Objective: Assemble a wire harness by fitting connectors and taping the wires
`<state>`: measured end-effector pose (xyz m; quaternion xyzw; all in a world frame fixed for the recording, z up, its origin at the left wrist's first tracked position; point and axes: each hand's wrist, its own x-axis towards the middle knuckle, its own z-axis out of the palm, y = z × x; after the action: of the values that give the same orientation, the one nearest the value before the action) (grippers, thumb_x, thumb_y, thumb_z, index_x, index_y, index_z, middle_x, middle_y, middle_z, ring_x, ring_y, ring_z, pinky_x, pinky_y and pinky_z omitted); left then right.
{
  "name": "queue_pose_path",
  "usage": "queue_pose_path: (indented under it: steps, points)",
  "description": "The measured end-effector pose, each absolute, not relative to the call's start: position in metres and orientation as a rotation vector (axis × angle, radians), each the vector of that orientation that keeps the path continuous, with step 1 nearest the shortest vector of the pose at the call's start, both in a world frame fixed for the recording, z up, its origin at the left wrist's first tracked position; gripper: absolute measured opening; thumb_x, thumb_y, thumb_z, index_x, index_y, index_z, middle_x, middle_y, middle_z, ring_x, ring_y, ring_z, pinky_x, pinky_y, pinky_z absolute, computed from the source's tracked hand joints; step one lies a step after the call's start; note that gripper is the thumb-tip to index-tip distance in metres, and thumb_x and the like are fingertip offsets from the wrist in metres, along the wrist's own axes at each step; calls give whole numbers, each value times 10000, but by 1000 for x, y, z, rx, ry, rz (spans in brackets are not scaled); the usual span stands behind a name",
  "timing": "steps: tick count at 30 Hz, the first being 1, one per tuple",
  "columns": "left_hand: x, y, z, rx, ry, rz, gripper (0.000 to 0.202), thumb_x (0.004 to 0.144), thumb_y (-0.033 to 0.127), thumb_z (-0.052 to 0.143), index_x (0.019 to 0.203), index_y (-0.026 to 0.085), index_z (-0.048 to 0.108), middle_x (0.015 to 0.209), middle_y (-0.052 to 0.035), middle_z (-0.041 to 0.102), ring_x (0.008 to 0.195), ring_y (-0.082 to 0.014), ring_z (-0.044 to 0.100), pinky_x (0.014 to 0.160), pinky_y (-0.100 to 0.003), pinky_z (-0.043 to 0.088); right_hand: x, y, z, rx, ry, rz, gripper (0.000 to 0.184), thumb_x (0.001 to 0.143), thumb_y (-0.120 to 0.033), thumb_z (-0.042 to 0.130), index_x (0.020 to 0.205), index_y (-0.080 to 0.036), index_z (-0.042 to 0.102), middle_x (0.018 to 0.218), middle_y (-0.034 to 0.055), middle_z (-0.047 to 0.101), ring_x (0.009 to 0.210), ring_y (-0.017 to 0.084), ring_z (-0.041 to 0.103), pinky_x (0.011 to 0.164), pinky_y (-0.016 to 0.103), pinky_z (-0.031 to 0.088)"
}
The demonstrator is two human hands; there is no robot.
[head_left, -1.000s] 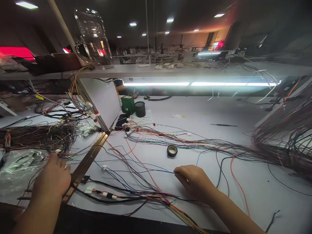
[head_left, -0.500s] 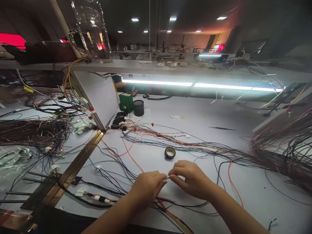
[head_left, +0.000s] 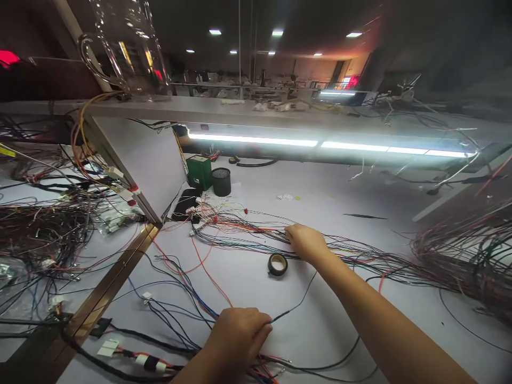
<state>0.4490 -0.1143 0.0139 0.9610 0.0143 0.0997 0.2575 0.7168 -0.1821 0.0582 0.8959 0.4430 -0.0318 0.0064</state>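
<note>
At the lower middle, my left hand (head_left: 242, 333) is closed, pinching a thin blue wire (head_left: 294, 308) between thumb and forefinger. A short darker length shows on the wire just right of the fingertips, and it runs up toward my right forearm. Farther up the bench, my right hand (head_left: 308, 242) rests over a long wire bundle (head_left: 248, 229), its fingers curled down among the wires; what lies between the fingertips is hidden. Just below that hand sits a roll of black tape (head_left: 277, 264).
A green box (head_left: 199, 172) and a black mesh cup (head_left: 221, 182) stand by the left partition (head_left: 140, 154). White connectors (head_left: 108, 348) lie at lower left. Tangled wires (head_left: 472, 261) heap at right. Overhead, a glass jug (head_left: 128, 58) stands on the shelf (head_left: 208, 109).
My right hand has left the spot beside my left hand and moved up onto the wire bundle. My left hand keeps its pinch on the blue wire. The view has shifted slightly.
</note>
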Motion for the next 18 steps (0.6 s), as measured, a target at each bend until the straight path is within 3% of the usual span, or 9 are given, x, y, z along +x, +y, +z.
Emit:
queue_pose_path:
  steps: [3, 8, 13, 18]
  points:
    - [449, -113, 13, 2596, 38, 259, 171, 895, 263, 479, 967, 252, 633, 733, 11, 681, 656, -143, 640, 581, -243, 445, 725, -165, 62, 2790, 1386, -137, 340, 997, -281, 334, 1006, -222, 669, 1024, 81, 641, 932, 233, 593, 701, 296, 419]
    - [450, -112, 16, 2596, 10, 298, 175, 888, 240, 469, 937, 246, 636, 683, 11, 662, 616, -136, 628, 554, -241, 441, 730, -143, 65, 2704, 1416, -313, 207, 939, -279, 501, 981, -208, 691, 1053, 79, 632, 962, 243, 584, 756, 331, 451]
    - [452, -110, 6, 2602, -44, 419, 198, 889, 260, 434, 853, 244, 629, 624, 13, 643, 543, -136, 616, 488, -236, 431, 735, -136, 66, 2659, 1396, -498, 230, 959, -368, 556, 1053, -170, 626, 1051, 61, 615, 914, 205, 594, 792, 380, 505]
    - [455, -104, -13, 2631, -79, 539, 229, 904, 316, 412, 864, 274, 634, 626, 23, 664, 547, -135, 645, 478, -204, 462, 733, -146, 74, 2652, 1448, -474, 217, 944, -292, 593, 1129, -179, 593, 1177, 69, 554, 1015, 230, 559, 828, 397, 505]
